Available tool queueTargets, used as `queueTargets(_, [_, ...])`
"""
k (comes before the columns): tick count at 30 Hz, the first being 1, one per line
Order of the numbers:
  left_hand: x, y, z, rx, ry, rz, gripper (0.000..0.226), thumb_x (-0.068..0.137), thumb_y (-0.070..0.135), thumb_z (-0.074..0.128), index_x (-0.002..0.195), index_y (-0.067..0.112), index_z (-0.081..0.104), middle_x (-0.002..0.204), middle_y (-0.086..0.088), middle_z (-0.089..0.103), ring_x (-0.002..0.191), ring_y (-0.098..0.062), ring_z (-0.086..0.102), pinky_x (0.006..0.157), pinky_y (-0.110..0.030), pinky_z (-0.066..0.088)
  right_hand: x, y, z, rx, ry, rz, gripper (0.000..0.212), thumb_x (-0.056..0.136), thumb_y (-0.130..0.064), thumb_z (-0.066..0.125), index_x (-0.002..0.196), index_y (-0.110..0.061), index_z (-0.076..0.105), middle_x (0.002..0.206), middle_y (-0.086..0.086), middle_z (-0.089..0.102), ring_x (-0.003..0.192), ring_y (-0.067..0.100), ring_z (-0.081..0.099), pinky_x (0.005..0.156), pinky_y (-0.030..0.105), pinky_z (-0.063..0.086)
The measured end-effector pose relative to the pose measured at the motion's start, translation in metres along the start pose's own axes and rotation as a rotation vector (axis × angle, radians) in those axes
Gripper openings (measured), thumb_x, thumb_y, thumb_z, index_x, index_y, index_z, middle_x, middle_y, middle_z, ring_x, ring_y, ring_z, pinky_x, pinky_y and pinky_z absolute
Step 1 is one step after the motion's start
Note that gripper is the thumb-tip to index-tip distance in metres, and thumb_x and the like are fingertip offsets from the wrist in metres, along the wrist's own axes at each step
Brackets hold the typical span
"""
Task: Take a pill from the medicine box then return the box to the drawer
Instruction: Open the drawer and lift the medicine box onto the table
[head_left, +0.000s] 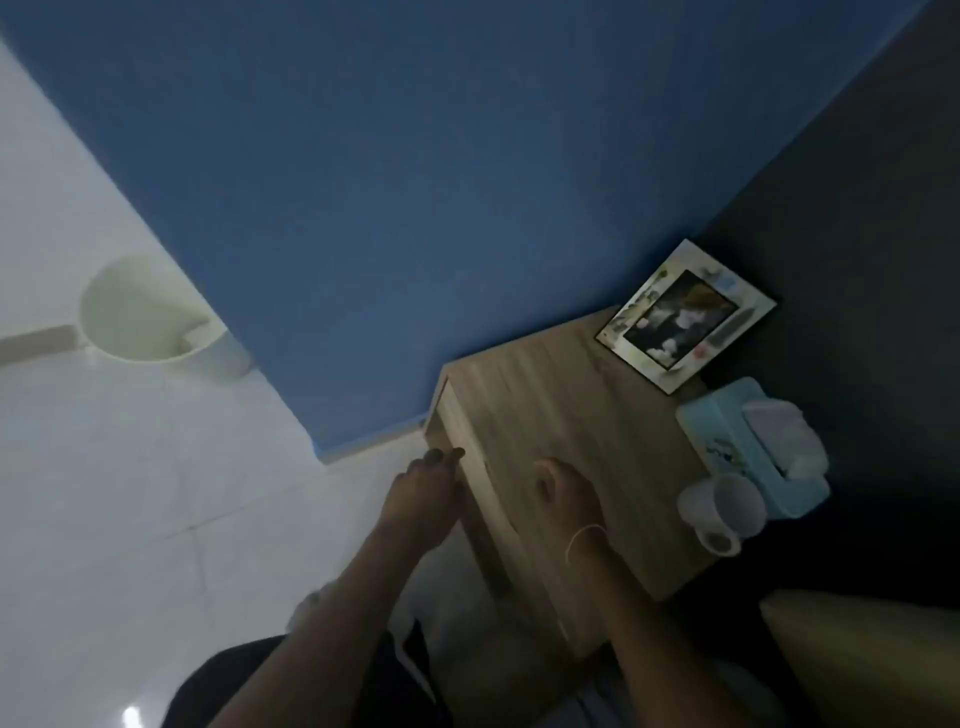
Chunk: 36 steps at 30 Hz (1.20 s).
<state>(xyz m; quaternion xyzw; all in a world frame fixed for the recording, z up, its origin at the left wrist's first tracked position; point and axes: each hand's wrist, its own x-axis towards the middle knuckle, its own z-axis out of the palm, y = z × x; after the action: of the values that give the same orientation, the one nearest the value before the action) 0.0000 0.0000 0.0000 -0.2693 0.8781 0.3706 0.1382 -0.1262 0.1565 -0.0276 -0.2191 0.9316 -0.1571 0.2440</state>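
Note:
A light wooden nightstand stands in the corner between the blue wall and a dark wall. The fingertips and thumb of my left hand are at the upper edge of its drawer front, which looks closed or nearly closed; the dim blur hides whether they grip it. Palm down on the nightstand top lies my right hand, a thin band on its wrist and nothing visible in it. No medicine box or pill is in view.
On the nightstand top are a framed photo at the back, a light blue tissue box at the right and a white mug near the right front edge. A white bin stands on the pale tiled floor at the left.

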Motion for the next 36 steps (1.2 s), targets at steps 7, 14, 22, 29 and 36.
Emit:
queueTargets(7, [-0.017,-0.014,0.104,-0.058,0.226,-0.006,0.048,0.097,0.026,0.042,0.144,0.017,0.032,0.143,-0.013,0.043,0.123,-0.035,0.047,0.101,-0.045,0.043,-0.01,0.053,0.064,0.035,0.132,-0.175,0.038,0.092,-0.013,0.051,0.13,-0.01,0.056,0.131,0.013,0.059,0.124,0.029,0.05,0.105,0.038,0.041])
queueTargets(14, [-0.057,-0.003,0.168,-0.087,0.36,-0.026,0.049,0.097,0.025,0.043,0.143,0.013,0.032,0.143,-0.016,0.041,0.121,-0.038,0.047,0.099,-0.05,0.043,-0.025,0.091,0.094,-0.05,0.206,-0.367,0.042,0.099,-0.025,0.037,0.14,-0.016,0.044,0.158,0.006,0.028,0.146,0.022,0.022,0.119,0.04,0.023])
queueTargets(22, [-0.026,-0.019,0.181,-0.025,0.369,-0.074,0.051,0.097,0.029,0.043,0.144,0.014,0.032,0.148,-0.014,0.038,0.129,-0.035,0.042,0.104,-0.049,0.041,-0.016,0.098,0.107,-0.178,0.337,-0.405,0.044,0.094,-0.028,0.035,0.135,-0.018,0.046,0.151,0.012,0.04,0.142,0.028,0.032,0.117,0.046,0.025])
queueTargets(29, [0.039,-0.033,0.191,-0.069,0.37,-0.114,0.059,0.099,0.04,0.036,0.148,0.011,0.022,0.158,-0.013,0.023,0.144,-0.032,0.023,0.116,-0.047,0.026,-0.003,0.104,0.116,-0.298,0.335,-0.391,0.059,0.093,-0.035,0.017,0.146,-0.011,0.029,0.154,0.011,0.034,0.146,0.028,0.022,0.12,0.048,0.015])
queueTargets(36, [0.08,-0.028,0.196,-0.143,0.275,-0.109,0.073,0.097,0.04,0.04,0.151,0.009,0.003,0.161,-0.014,0.005,0.147,-0.031,0.013,0.117,-0.048,0.022,-0.002,0.102,0.119,-0.246,0.364,-0.403,0.06,0.091,-0.031,0.021,0.145,-0.008,0.035,0.152,0.013,0.037,0.145,0.026,0.027,0.12,0.048,0.017])
